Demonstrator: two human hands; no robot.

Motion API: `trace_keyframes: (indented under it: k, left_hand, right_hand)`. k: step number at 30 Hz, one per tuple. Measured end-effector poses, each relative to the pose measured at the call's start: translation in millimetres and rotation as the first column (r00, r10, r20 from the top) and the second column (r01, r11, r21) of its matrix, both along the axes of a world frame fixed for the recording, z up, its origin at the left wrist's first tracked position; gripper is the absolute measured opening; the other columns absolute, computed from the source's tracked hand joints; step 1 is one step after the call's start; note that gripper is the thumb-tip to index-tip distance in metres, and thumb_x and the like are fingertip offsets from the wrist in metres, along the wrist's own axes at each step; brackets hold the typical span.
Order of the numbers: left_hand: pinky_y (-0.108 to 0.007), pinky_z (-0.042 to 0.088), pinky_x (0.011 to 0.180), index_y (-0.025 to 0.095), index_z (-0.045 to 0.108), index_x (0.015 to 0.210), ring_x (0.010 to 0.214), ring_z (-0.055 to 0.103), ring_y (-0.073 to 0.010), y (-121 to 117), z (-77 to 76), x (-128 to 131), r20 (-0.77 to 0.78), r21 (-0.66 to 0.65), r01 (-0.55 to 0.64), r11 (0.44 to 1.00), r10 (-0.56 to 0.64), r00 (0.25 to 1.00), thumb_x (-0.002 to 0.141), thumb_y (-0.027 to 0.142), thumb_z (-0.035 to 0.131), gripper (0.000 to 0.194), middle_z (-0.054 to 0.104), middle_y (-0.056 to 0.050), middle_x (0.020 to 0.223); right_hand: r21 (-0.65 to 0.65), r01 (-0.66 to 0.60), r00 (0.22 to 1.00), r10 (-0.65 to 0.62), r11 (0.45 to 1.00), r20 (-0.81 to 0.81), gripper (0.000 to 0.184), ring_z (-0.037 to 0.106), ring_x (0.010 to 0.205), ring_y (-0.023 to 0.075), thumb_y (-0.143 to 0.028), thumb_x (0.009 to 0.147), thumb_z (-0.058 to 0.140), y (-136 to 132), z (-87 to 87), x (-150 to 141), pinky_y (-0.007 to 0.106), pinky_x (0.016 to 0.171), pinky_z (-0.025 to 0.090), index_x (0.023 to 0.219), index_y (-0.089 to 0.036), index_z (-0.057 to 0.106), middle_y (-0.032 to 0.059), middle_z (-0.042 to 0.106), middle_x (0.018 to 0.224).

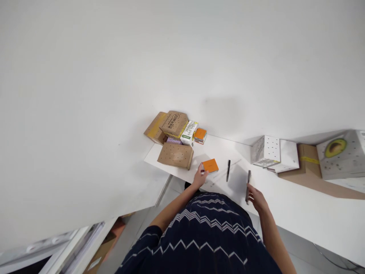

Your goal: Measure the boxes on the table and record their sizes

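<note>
My left hand (200, 176) is closed on the near left edge of a small orange-topped box (210, 166) at the table's front. In my right hand (256, 196) is a thin dark flat slab (248, 179), tilted up so that mostly its edge shows. Its broad faces are hidden, so its exact kind is unclear. Between the hands a black pen (228, 170) lies on the white table (273, 198), apart from both. A second small orange-topped box (200, 135) stands farther back, against a white printed carton (189, 133).
Brown cardboard boxes (175, 155) are grouped at the table's left end, with a purple box (173, 140) among them. White dotted boxes (265, 148), a brown carton (309, 160) and an avocado-printed box (339, 154) line the right back. A white wall (182, 57) rises behind.
</note>
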State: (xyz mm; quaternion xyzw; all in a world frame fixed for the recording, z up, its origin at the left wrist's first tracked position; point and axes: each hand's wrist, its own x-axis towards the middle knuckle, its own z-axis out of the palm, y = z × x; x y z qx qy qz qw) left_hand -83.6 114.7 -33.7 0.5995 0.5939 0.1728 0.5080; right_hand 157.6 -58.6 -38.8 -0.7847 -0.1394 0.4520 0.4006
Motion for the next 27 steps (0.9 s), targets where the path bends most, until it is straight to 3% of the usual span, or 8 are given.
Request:
trace_keyframes:
  k: [3,5,9,12,19,27]
  left_hand:
    - [-0.030,0.047,0.086,0.023,0.026,0.146,0.094,0.062,-0.0163,0,-2.5,0,0.011,0.002,-0.001,1.000,0.001,1.000,0.083,0.033,0.057,0.070,0.064,-0.007,0.109]
    - [-0.030,0.047,0.085,0.023,0.026,0.146,0.092,0.062,-0.0162,0,-2.6,0,0.016,0.008,0.005,1.000,-0.005,1.000,0.083,0.033,0.057,0.070,0.064,-0.008,0.111]
    - [-0.030,0.047,0.084,0.022,0.028,0.145,0.085,0.063,-0.0156,-1,1.4,1,-0.006,-0.010,-0.007,1.000,0.006,1.000,0.083,0.036,0.058,0.070,0.063,-0.009,0.112]
    - [-0.030,0.047,0.084,0.023,0.028,0.145,0.090,0.062,-0.0167,-1,3.6,2,-0.004,-0.008,-0.014,1.000,0.014,1.000,0.083,0.037,0.059,0.071,0.064,-0.008,0.109]
    - [-0.031,0.047,0.085,0.021,0.026,0.146,0.100,0.060,-0.0196,-1,1.0,2,-0.005,0.036,0.021,0.999,-0.021,1.000,0.083,0.038,0.058,0.072,0.063,-0.009,0.114]
    - [-0.033,0.049,0.083,0.022,0.027,0.145,0.100,0.060,-0.0201,-1,-0.7,2,0.089,0.003,0.001,1.000,-0.001,0.996,0.084,0.035,0.057,0.070,0.064,-0.010,0.112]
  right_hand:
    - [0.204,0.107,0.911,-0.013,0.973,-0.412,0.043,0.065,0.074,0.0262,-0.060,0.071,0.049,12,28.1,-4,0.040,0.065,0.053,0.086,-0.020,0.058,0.0101,0.066,0.081]
    - [0.308,0.168,0.836,0.030,0.936,-0.548,0.044,0.066,0.077,0.0265,-0.056,0.073,0.048,25,51.9,-10,0.040,0.065,0.054,0.095,-0.020,0.059,0.0107,0.068,0.086]
    - [0.470,0.167,0.751,0.197,0.866,-0.630,0.052,0.065,0.085,0.0280,-0.056,0.077,0.040,54,92.9,-24,0.042,0.069,0.053,0.107,-0.018,0.058,0.0139,0.068,0.100]
    - [0.546,0.115,0.724,0.306,0.830,-0.618,0.060,0.065,0.087,0.0284,-0.058,0.077,0.034,71,107.9,-35,0.043,0.071,0.052,0.114,-0.016,0.057,0.0157,0.068,0.104]
    - [0.544,0.017,0.680,0.389,0.839,-0.622,0.066,0.065,0.086,0.0295,-0.063,0.081,0.028,83,107.2,-62,0.044,0.070,0.052,0.111,-0.015,0.062,0.0156,0.069,0.095]
    - [0.384,0.061,0.412,0.327,0.921,-0.851,0.054,0.068,0.086,0.0278,-0.052,0.083,0.040,77,93.3,-79,0.042,0.075,0.055,0.111,-0.012,0.064,0.0134,0.072,0.093]
